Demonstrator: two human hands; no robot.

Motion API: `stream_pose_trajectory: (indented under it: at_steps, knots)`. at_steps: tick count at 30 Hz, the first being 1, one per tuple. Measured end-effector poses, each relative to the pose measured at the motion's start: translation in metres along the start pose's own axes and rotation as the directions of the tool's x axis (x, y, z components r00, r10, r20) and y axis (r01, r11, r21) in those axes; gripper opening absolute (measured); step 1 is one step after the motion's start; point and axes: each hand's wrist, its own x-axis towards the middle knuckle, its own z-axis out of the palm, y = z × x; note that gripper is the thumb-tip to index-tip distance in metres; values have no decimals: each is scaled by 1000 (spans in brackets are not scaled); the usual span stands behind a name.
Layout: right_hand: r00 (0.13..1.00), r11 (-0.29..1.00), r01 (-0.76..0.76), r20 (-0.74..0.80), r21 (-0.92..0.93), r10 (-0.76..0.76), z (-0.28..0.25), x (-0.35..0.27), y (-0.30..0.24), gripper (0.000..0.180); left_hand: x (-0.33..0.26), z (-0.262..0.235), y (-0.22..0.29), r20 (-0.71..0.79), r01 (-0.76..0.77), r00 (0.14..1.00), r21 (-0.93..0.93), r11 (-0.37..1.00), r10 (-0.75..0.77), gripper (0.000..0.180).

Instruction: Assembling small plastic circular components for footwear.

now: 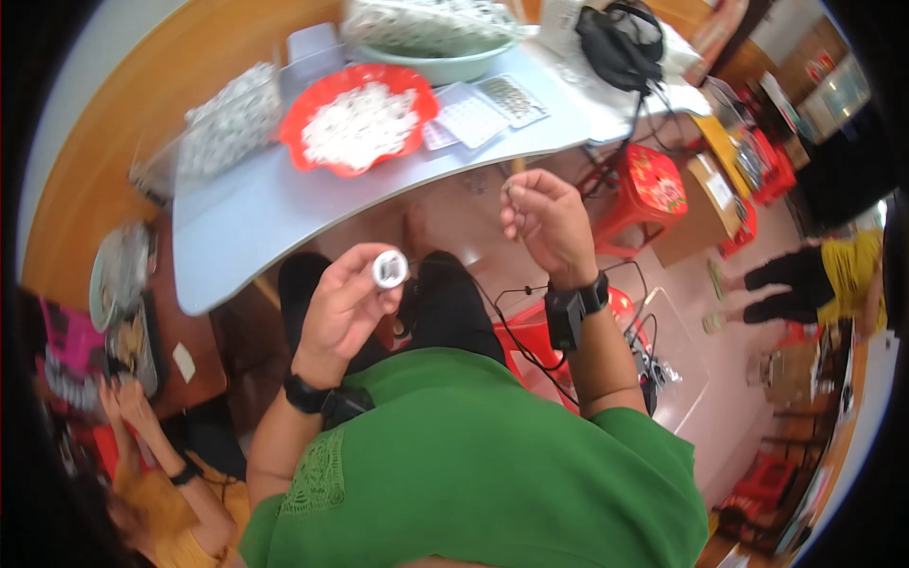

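My left hand [343, 308] grips a small round white plastic piece [389, 270], its hollow, dark-marked face turned up. Away to the right, my right hand [547, 220] is closed in a pinch; a tiny bit of something shows at the fingertips, too small to name. Both hands are held above my lap, short of the table's near edge. Beyond them on the pale blue table [284, 227], a red scalloped bowl [294, 118] holds many small white pieces [360, 125]. Beside it lie flat trays [473, 115] of small parts.
A clear bag of parts [230, 121] and a green basin [445, 66] stand on the table. A black bag [620, 43] lies at the far right. Red stools [653, 185] and cables are on the right. A co-worker's hands [128, 402] are at lower left; another person [843, 279] stands right.
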Motion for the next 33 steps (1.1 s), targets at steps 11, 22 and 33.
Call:
stream_pose_trajectory:
  at_steps: [11, 22, 33]
  knots:
    - [952, 975, -184, 268, 127, 145, 27, -24, 23, 10, -3, 9, -7, 4, -57, 998, -53, 997, 57, 29]
    - [939, 991, -132, 323, 27, 117, 58, -41, 35, 8, -8, -1, 0, 99, -25, 994, -109, 994, 36, 25]
    - [562, 109, 776, 601, -622, -568, 103, -45, 48, 15, -10, -9, -1, 142, -16, 989, -216, 976, 48, 22]
